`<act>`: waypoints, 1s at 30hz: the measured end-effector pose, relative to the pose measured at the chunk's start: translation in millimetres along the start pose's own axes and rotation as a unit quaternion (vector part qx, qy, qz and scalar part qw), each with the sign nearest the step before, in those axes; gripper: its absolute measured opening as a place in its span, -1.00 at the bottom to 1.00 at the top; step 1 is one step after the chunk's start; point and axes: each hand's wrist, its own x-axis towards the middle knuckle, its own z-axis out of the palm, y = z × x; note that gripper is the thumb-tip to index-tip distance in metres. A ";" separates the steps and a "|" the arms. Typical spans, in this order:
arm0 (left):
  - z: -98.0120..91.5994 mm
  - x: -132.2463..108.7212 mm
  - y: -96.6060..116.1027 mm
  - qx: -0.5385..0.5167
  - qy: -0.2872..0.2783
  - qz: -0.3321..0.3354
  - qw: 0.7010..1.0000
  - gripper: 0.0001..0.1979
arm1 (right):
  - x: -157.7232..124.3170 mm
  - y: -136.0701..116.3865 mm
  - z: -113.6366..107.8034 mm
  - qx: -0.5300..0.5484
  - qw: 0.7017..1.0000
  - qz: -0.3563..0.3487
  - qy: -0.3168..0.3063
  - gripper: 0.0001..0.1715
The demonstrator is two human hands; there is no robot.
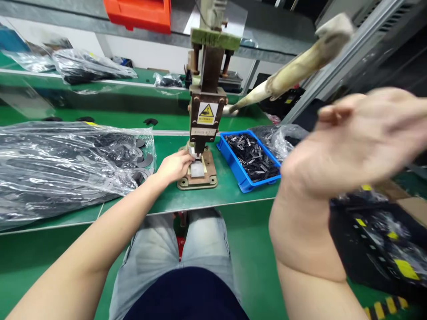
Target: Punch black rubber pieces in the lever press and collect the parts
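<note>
Head view: left hand (pixel 174 166) pinches a small flat plate (pixel 197 169), likely stiff and light, best gripped by its edges, under the press (pixel 203 111) at 12 o'clock; right hand (pixel 353 142) hangs open, empty, blurred.

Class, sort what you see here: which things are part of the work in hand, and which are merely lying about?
In use:
left hand at the press base
hand press
right hand, raised, open, blurred, below the lever handle
blue tray of small black parts

Lying about:
bagged black rings
orange bin
bags on rear shelf
</note>
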 end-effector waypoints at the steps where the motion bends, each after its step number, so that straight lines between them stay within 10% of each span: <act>1: 0.3 -1.2 1.1 0.000 0.002 0.000 1.000 -0.65 | 13.9 9.2 9.2 0.003 1.000 -0.024 0.019 -0.93; 6: 0.9 -5.4 4.9 -0.006 0.003 0.005 1.000 -0.64 | 46.2 41.4 43.7 0.031 0.988 -0.030 -0.149 -0.39; 23: 6.8 -11.1 3.9 -0.025 0.008 0.009 1.000 -0.63 | -100.4 35.0 -13.3 -0.121 0.974 -0.048 -0.183 -0.81; 30: -21.6 -17.0 -12.8 0.017 -0.042 0.007 0.999 -0.57 | -116.8 50.8 -10.6 -0.094 0.985 -0.064 -0.129 -0.84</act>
